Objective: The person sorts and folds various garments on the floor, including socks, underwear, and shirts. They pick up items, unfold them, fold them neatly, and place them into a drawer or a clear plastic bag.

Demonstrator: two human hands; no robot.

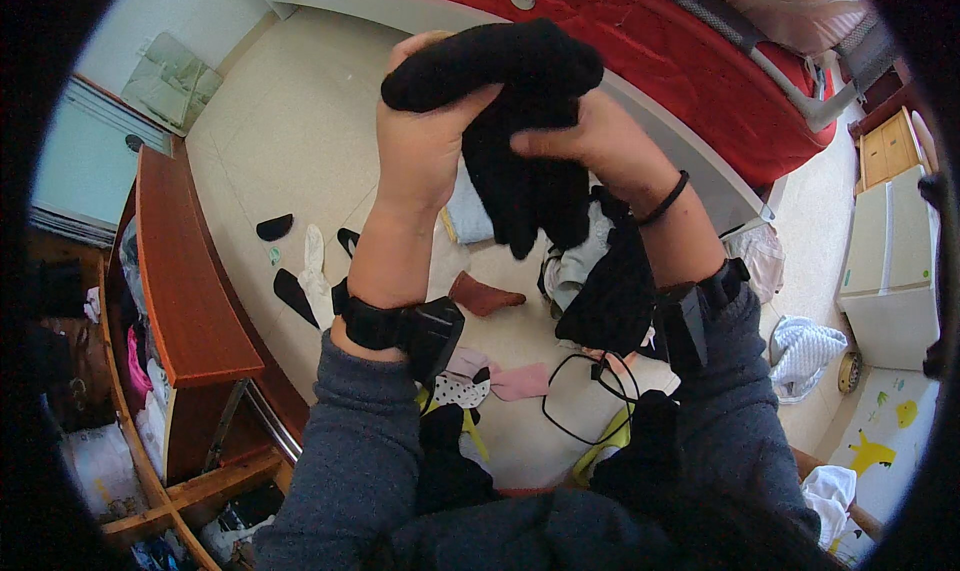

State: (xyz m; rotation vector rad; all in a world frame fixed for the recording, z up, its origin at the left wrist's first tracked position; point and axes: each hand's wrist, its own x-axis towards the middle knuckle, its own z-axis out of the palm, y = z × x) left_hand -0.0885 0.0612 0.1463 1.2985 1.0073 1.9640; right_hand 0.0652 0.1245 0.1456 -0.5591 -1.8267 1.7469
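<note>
A bunch of black knit fabric, apparently socks (535,81), is up in front of me between both hands. My left hand (420,146) is closed round it, with one rolled or folded part lying over the fingers. My right hand (615,146) grips the other side, thumb pressed across the front, and loose ends hang below. How many pieces there are I cannot tell. On the floor beneath lie a rust-brown sock (485,295), a pink sock (520,381), a spotted white sock (460,392), a long white sock (314,261) and a black sock (293,293).
Dark and grey clothes (610,291) are heaped below my right forearm. A black cable (545,411) loops near my legs. An open wooden drawer (200,271) with clothes stands left. The red-sided bed (640,51) runs across the far side. A checked cloth (803,356) lies right, near white cabinets (890,251).
</note>
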